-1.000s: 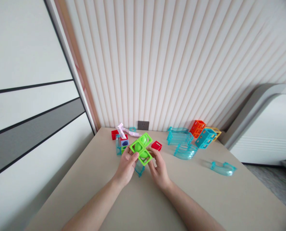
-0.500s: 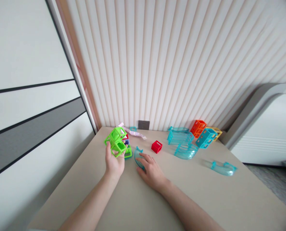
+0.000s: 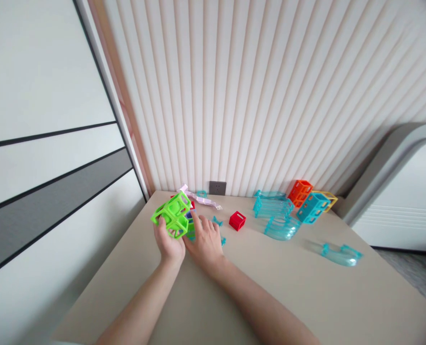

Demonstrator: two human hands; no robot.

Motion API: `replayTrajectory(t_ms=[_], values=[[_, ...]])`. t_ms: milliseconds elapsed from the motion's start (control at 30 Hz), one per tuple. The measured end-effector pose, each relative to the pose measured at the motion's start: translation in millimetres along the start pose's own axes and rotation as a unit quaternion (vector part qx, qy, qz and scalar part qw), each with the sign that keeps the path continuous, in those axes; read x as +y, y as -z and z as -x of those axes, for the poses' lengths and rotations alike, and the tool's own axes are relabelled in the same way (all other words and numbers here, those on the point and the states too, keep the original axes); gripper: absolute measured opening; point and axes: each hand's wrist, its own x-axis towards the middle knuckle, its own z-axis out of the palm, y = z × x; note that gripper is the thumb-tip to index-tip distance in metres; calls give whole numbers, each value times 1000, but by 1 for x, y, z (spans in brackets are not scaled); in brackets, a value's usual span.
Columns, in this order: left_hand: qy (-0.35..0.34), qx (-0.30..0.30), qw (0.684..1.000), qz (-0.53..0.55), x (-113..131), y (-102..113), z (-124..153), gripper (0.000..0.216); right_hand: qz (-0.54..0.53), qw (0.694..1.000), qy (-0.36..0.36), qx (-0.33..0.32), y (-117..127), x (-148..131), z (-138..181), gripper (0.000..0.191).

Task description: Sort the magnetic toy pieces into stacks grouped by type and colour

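My left hand [image 3: 170,247] grips a bright green openwork toy block [image 3: 173,211], holding it tilted above the table. Close beside it, my right hand [image 3: 206,239] reaches over the table with fingers stretched out and apart. Its fingertips are near a blue block [image 3: 189,214] and other small blocks, which the green one and my hands partly cover; whether they touch cannot be made out. A clear teal curved track piece [image 3: 218,221] lies mostly hidden behind my right hand. A red block [image 3: 237,221] sits to the right of that hand.
A pale pink strip [image 3: 202,200] lies near the wall by a dark socket [image 3: 218,188]. Several teal track pieces [image 3: 274,208] lie at the right, beside an orange block [image 3: 300,192] and a blue windowed block [image 3: 312,207]. A curved teal piece [image 3: 342,255] lies nearer the right edge.
My right hand has moved left, off the curved teal track piece and over to the small blocks by my left hand. The green block has turned somewhat in my left hand.
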Motion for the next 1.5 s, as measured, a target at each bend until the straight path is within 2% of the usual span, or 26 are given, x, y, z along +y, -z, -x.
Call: replayTrajectory(t_ms=[100, 233, 367, 600, 767, 900, 1033, 1133, 1300, 1500], values=[[17, -5, 1000, 8, -3, 1, 1, 29, -31, 999, -32, 11, -9, 4, -6, 72], [90, 29, 996, -4, -10, 2, 6, 31, -83, 994, -65, 31, -13, 18, -6, 71], [150, 17, 988, -18, -20, 3, 11, 37, -103, 990, -87, 29, -13, 24, -5, 66], [183, 29, 982, -20, -23, 5, 7, 38, -162, 976, -125, 69, -14, 25, -7, 61], [167, 29, 985, -45, -25, 5, 5, 48, -202, 961, -158, 99, -13, 28, -8, 57], [155, 21, 986, -61, -29, 7, 6, 48, -265, 940, -181, 112, -10, 35, -8, 57], [176, 10, 982, -67, -31, 8, 9, 49, -335, 916, -163, 149, -8, 41, -8, 57], [195, -19, 978, -72, -28, 5, 13, 51, -388, 898, -140, 156, -2, 46, -5, 59], [194, -118, 971, -79, -22, 2, 27, 52, -499, 847, -129, 128, 23, 60, 12, 71], [178, -192, 955, -137, -22, 4, 42, 50, -553, 815, -138, 100, 46, 86, 42, 66]])
